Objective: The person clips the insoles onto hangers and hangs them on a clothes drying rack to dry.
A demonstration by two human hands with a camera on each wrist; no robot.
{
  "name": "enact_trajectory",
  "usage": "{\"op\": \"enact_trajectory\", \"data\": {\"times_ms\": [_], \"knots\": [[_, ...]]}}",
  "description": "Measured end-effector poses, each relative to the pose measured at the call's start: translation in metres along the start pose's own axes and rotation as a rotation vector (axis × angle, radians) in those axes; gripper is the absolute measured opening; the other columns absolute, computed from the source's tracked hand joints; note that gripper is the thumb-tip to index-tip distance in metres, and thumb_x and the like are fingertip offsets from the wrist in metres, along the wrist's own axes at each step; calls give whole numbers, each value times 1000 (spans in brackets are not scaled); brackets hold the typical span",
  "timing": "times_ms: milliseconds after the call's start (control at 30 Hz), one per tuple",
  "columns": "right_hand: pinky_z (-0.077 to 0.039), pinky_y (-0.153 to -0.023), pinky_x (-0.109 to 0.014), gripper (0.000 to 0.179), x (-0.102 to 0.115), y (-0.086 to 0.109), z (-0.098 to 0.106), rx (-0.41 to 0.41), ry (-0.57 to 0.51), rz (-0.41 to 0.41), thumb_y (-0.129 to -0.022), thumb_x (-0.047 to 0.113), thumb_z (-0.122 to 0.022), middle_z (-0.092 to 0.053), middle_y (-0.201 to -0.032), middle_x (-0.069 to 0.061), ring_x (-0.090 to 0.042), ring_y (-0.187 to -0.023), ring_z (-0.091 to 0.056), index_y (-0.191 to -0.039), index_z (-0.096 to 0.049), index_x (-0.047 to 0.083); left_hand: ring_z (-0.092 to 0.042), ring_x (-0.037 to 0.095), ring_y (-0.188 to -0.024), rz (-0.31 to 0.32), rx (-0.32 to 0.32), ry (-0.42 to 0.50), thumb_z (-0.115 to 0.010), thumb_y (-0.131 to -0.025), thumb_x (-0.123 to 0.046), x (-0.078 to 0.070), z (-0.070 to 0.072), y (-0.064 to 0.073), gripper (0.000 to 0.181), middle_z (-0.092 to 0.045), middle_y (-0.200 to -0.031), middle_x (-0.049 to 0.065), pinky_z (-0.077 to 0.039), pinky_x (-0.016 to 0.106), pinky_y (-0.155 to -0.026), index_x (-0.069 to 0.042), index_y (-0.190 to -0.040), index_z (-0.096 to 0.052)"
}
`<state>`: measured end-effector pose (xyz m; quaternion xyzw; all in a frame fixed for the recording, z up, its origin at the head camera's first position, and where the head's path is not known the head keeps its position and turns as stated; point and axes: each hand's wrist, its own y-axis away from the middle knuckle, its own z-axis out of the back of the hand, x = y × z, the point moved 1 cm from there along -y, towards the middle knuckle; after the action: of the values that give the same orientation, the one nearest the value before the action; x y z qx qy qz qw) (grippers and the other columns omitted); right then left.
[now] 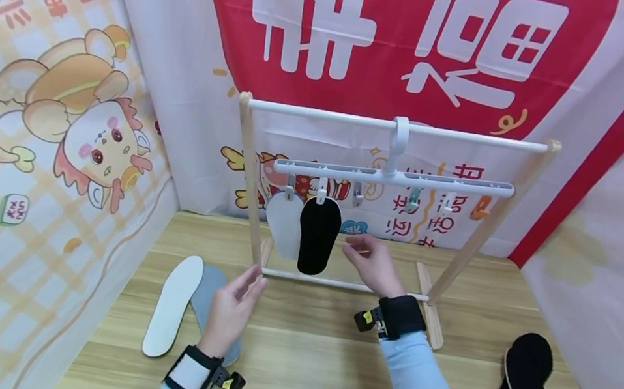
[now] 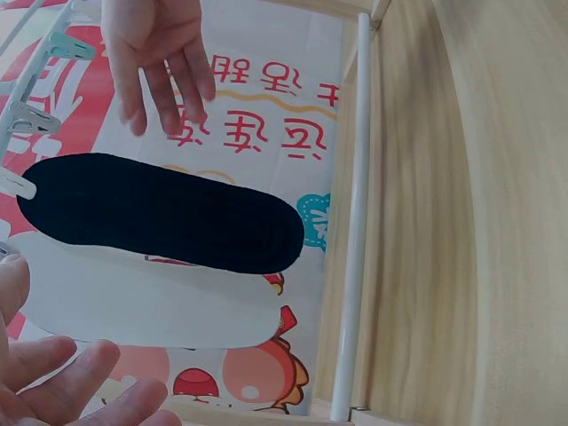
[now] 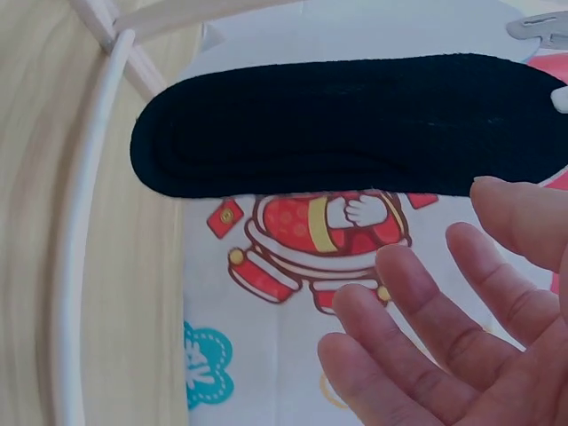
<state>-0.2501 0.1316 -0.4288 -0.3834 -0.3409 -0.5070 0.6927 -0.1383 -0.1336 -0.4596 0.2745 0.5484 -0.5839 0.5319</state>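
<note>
The black insole [image 1: 318, 238] hangs toe-to-heel almost upright from a white clip [image 1: 322, 190], second from the left end of the hanger [image 1: 344, 172]. It lies just left of the fingers of the right hand [image 1: 376, 265], the nearer hand, with a gap between. Its face is dark and matt, the outline rounded at both ends. The right hand's fingers are slightly bent, apart, and hold nothing.

Beside it, partly behind, hangs a pale insole [image 1: 283, 223], at the hanger's left end. The left hand [image 1: 232, 309] is below and left of it, fingers apart and holding nothing.

Farther out, toward the left edge of the tabletop [image 1: 311, 378], lie a white insole [image 1: 173, 307] and a grey-blue insole [image 1: 206, 292]; near its right edge, two overlapping black insoles [image 1: 529, 364].
</note>
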Motion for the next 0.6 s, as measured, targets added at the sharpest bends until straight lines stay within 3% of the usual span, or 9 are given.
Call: {"op": "enact_trajectory", "data": {"times_ms": [233,400,600], "knots": [[-51,-91,-44,28,-5,21,21,-22,61,5,-99,20,-64,-67,-110,-13,-28,-103,-63,-120,-64,1,-60,33,-119,-18,6,-10,-67,-97,-20,35,1,-1,41,-63,-130,15,-50,43,-95,-2,-132,-60],[-53,-88,-45,28,-16,41,41,-56,137,-25,-99,21,-64,-67,-109,-12,-28,-100,-64,-119,-66,2,-60,29,-118,-14,29,-41,-66,-97,-28,44,6,3,45,-63,-131,11,-52,40,-93,-3,-134,-60],[-53,-86,-38,24,-44,76,71,-119,173,-26,-99,15,-63,-67,-105,-15,-28,-98,-64,-115,-65,-3,-60,30,-118,19,39,-41,-67,-96,-21,52,14,11,43,-63,-130,15,-52,41,-93,1,-133,-59]]}}
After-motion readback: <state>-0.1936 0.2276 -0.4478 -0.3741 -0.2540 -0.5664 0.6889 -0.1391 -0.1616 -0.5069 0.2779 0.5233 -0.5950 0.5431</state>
